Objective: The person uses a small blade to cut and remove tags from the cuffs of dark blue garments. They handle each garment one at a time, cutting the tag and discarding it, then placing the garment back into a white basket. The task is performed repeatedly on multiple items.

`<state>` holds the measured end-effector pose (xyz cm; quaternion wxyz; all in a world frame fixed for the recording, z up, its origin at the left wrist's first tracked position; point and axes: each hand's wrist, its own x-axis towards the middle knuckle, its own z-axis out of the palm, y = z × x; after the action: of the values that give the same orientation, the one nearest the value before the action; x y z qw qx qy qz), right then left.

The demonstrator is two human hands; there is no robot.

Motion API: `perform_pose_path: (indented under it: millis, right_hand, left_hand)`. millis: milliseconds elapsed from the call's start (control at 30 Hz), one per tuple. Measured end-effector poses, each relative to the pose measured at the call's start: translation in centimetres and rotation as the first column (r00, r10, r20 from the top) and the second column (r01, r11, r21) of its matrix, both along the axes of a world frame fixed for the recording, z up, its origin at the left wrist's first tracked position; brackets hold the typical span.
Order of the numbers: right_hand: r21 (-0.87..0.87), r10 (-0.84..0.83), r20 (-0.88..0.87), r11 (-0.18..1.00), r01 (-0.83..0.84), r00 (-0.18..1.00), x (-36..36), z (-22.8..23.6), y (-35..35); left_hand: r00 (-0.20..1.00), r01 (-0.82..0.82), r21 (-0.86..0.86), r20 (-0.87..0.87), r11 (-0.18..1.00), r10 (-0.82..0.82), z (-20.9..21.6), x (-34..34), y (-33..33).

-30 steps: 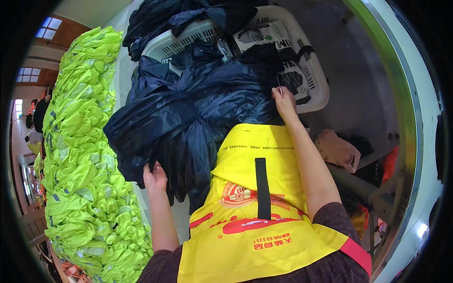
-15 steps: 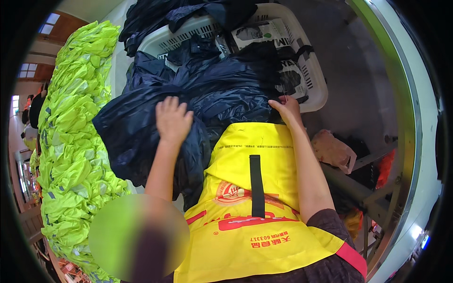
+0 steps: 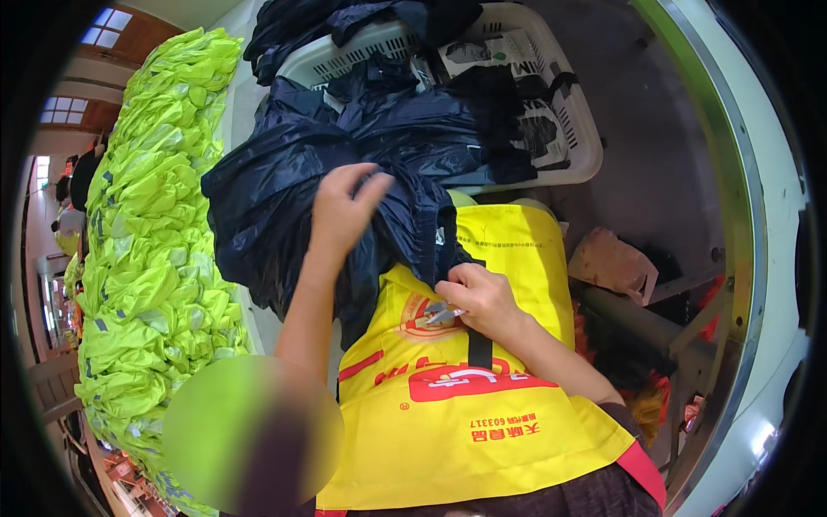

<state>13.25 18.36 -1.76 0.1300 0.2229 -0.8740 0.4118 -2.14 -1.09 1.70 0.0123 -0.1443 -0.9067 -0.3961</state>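
A navy garment point(image 3: 284, 189) of thin, shiny cloth spreads over the basket's near edge and my lap. Its gathered elastic edge point(image 3: 420, 228) runs down toward my right hand point(image 3: 484, 302). That hand is closed around small metal thread snips point(image 3: 444, 315), whose pointed tips face left above my yellow apron point(image 3: 517, 431). The fingertips are at the end of the elastic edge; whether they also pinch the cloth, I cannot tell. My left hand point(image 3: 343, 211) is over the middle of the garment, fingers apart and slightly bent, a little blurred, holding nothing.
A white plastic basket point(image 3: 587, 146) stands ahead, with dark cloth and printed black-and-white packages point(image 3: 538, 133) in it. Neon yellow-green garments point(image 3: 159, 258) are heaped along the left. To the right are a pale bag point(image 3: 613, 265) and a curved green-and-metal table edge point(image 3: 732, 215).
My right hand has come from the garment's far right side down and left to over the apron, where the snips now show. The elastic edge has turned toward me. My left hand has lifted and shifted right.
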Motion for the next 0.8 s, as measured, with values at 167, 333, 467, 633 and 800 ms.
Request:
perform_pose_path:
  millis: [167, 333, 467, 633, 800]
  right_hand:
    - [-0.003, 0.088, 0.071, 0.996, -0.088, 0.994, 0.7, -1.3, -1.2]
    - [-0.087, -0.251, 0.525, 0.935, 0.345, 0.813, -1.1, -1.2, -0.6]
    - [-0.168, -0.242, 0.578, 0.899, 0.404, 0.779, -2.8, -1.2, -1.8]
    - [-0.258, -0.113, 0.758, 0.853, 0.454, 0.643, -3.5, -3.2, -2.0]
    - [-0.702, 0.242, 0.708, 0.144, 0.697, 0.663, -4.1, -0.8, 4.5]
  left_hand:
    - [0.93, 0.355, -0.364, 0.231, 0.861, -0.285, -0.3, 4.9, 3.4]
    - [0.855, 0.281, -0.001, 0.453, 0.96, -0.25, -1.8, 4.9, -0.6]
    - [0.899, -0.062, 0.164, 0.437, 0.985, -0.016, -2.9, 6.4, -1.8]
    - [0.717, -0.568, 0.681, 0.685, 0.463, -0.128, -2.2, 6.1, -3.7]
    - [0.743, -0.612, 0.787, 0.607, 0.082, -0.283, 2.2, 9.5, -3.8]
